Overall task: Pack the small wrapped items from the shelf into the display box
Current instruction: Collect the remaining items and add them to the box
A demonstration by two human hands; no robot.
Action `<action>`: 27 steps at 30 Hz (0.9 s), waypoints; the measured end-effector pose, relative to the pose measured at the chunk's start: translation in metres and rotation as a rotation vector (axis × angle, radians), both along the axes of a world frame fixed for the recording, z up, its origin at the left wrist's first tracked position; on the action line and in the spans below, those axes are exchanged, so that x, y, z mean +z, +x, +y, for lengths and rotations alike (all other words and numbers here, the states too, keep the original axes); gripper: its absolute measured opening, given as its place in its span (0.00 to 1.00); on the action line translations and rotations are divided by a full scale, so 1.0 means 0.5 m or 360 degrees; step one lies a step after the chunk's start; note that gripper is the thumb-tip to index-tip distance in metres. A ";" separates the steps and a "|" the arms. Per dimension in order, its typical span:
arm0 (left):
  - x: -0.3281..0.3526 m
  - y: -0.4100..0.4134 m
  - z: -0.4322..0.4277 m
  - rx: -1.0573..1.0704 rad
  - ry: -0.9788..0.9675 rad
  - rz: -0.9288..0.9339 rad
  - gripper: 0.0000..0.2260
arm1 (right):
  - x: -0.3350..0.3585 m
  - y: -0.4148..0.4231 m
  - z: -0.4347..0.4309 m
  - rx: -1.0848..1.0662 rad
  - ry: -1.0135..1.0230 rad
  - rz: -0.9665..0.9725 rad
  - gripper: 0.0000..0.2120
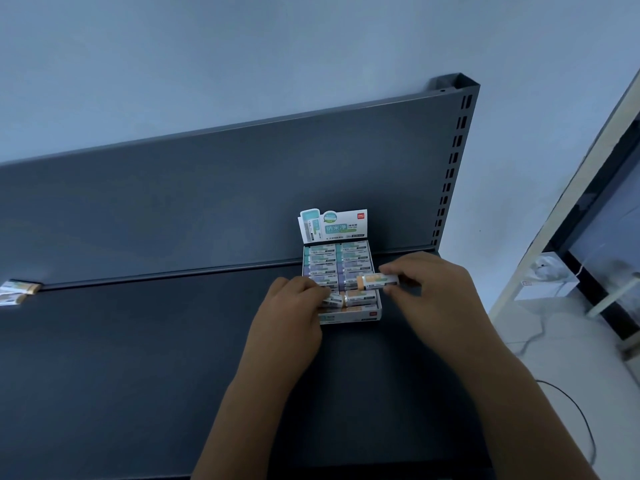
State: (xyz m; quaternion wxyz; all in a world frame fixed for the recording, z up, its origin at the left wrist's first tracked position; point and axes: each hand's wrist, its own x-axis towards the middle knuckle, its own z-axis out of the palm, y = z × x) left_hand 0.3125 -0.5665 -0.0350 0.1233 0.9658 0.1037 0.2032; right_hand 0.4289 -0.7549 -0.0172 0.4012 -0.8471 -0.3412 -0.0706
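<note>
A small white display box (375, 313) with an upright printed header card (334, 225) stands on the dark grey shelf (138, 358). Rows of wrapped erasers fill it. My right hand (429, 292) pinches one orange-ended wrapped eraser (377, 281) just above the box's right column. My left hand (294, 306) has its fingertips curled onto another wrapped eraser (334, 301) at the box's front left, and it hides part of that row.
Two more wrapped erasers (15, 292) lie at the shelf's far left edge. The shelf's back panel (242, 188) rises behind the box, with a slotted upright (453, 161) at the right. Right of the shelf are a white floor, cables and a glass door frame.
</note>
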 end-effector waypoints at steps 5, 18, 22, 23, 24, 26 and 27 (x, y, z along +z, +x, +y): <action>-0.004 -0.009 0.007 -0.0059 -0.0027 -0.0024 0.17 | 0.001 0.002 0.000 -0.0010 0.0031 0.0016 0.12; -0.015 -0.021 0.011 -0.0131 -0.0085 -0.0003 0.06 | -0.002 -0.003 0.005 -0.0033 0.0023 0.0021 0.12; -0.019 -0.022 0.007 -0.0111 -0.0032 0.0051 0.12 | 0.002 -0.009 0.002 -0.0037 0.0034 0.0003 0.12; -0.018 -0.023 0.007 -0.0091 -0.0015 0.0063 0.13 | 0.003 -0.010 0.001 -0.0040 0.0037 0.0002 0.12; -0.018 -0.024 0.007 -0.0066 0.0003 0.0068 0.13 | 0.004 -0.010 0.001 -0.0043 0.0034 0.0004 0.12; -0.016 -0.026 0.008 -0.0019 0.0047 0.0083 0.11 | 0.004 -0.009 0.000 -0.0047 0.0007 0.0013 0.12; -0.014 -0.027 0.008 -0.0005 0.0069 0.0098 0.11 | 0.005 -0.009 -0.001 -0.0047 -0.0008 0.0011 0.12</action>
